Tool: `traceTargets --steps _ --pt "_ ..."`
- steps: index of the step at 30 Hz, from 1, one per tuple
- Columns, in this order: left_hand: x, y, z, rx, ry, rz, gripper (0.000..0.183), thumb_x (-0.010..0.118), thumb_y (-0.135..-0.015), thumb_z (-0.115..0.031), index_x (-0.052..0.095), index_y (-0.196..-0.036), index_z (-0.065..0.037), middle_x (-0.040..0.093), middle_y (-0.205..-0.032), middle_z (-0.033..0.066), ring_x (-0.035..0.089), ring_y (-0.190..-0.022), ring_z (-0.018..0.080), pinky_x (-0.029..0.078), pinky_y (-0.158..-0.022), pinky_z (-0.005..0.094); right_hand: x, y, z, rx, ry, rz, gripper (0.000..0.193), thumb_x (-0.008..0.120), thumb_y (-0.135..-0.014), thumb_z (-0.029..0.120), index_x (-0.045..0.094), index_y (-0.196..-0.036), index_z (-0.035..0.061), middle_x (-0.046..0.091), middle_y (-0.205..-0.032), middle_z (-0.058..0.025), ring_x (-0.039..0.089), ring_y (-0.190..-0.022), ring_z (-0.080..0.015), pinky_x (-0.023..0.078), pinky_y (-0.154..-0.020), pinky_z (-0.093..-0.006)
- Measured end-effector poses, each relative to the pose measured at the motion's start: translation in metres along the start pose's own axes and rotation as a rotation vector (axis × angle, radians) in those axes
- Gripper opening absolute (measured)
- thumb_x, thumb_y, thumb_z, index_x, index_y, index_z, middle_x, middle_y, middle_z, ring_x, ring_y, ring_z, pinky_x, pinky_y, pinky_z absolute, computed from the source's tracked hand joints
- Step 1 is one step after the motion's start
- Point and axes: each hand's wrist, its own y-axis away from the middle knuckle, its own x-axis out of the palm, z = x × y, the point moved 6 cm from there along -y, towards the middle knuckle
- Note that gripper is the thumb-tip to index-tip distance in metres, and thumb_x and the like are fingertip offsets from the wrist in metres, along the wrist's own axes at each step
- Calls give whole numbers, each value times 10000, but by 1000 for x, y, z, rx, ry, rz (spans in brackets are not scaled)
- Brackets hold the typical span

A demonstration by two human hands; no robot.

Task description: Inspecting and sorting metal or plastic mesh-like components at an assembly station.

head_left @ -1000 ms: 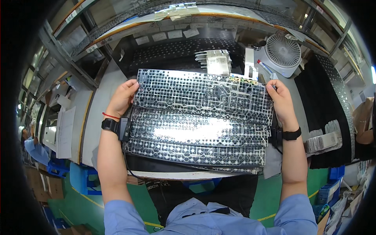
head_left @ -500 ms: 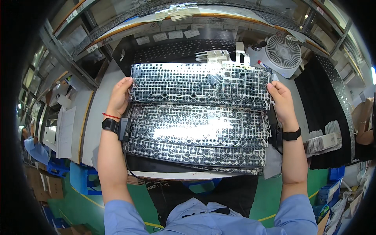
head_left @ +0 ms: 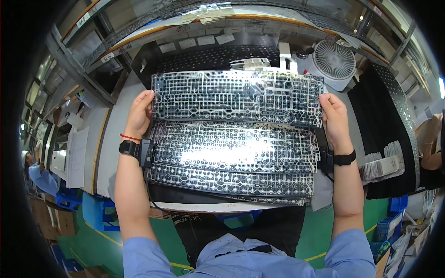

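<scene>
Between my two hands is a clear keyboard membrane sheet [head_left: 232, 97] with a printed circuit pattern, tilted up above the bench. My left hand [head_left: 141, 112] pinches its left edge between thumb and fingers. At the opposite edge, my right hand [head_left: 334, 118] is closed on the sheet in the same way. Below it lie more membrane sheets, one with a bright glare [head_left: 185, 153] and another [head_left: 222, 181] overlapped nearer to me. A white connector-like piece [head_left: 287, 62] shows behind the top edge of the held sheet.
A white fan [head_left: 334, 60] stands at the back right. Stacked pale strips [head_left: 252, 64] lie behind the sheets. On a black surface to the right rests a bundle of pale pieces [head_left: 384, 167]. A metal shelf [head_left: 76, 60] rises at the left; a person [head_left: 41, 176] is at the far left.
The held sheet has shifted slightly up and away, its right side tilting more. Both hands keep their grip on its edges.
</scene>
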Motion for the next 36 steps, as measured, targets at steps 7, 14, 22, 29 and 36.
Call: traceTargets --steps 7,14,22,29,36 --pt "0 3 -6 89 94 1 252 495 -1030 -300 606 -1035 -73 614 -818 4 622 -681 113 436 -579 219 4 7 15 -72 -48 -60 212 584 -995 252 628 -968 46 593 -714 42 485 -556 -23 379 -535 -184" --pt "26 8 -17 90 -26 -109 223 520 -1008 -169 590 -1156 -17 671 -1021 48 646 -894 107 520 -806 236 6 3 14 -120 22 -40 271 623 -934 63 570 -1195 11 650 -835 -7 549 -686 -36 418 -609 -185" --pt "4 4 -3 -84 -223 -90 147 555 -991 -166 601 -1088 -66 640 -822 -42 528 -602 -8 432 -516 139 17 3 15 -78 -19 -38 488 627 -912 12 436 -1359 -34 663 -952 -48 587 -740 -52 455 -624 -177" --pt "-4 1 -2 -28 -68 -127 166 536 -1008 -205 582 -1103 -77 618 -884 -52 467 -561 -25 347 -435 116 12 5 16 -77 39 1 382 582 -962 102 483 -1312 -15 629 -912 -31 592 -757 -66 472 -634 -187" --pt "-16 -4 -4 77 137 -365 367 514 -1016 -185 495 -1336 -5 649 -1144 87 631 -910 115 521 -754 193 2 0 -10 156 278 24 365 641 -943 187 542 -1239 -3 625 -894 -15 566 -741 -59 458 -664 -215"
